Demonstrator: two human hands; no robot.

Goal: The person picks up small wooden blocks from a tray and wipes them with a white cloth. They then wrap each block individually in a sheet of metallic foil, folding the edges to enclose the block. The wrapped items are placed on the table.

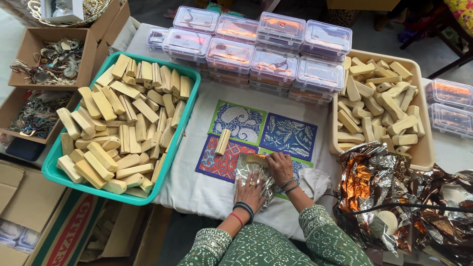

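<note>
Head view: left hand [250, 189] presses flat, unclenched, on crinkly foil sheet [251, 170]; right hand [280, 165] pinches its upper edge around a wooden bar [257, 159]. Foil looks light, thin, tear-prone; the stiff bar beneath seems the safer hold.

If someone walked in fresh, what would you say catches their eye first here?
Probably the green tray heaped with pale wooden blocks on the left, matched by a beige tray on the right. In the middle, the left hand and right hand press silver foil on a patterned cloth.
</note>
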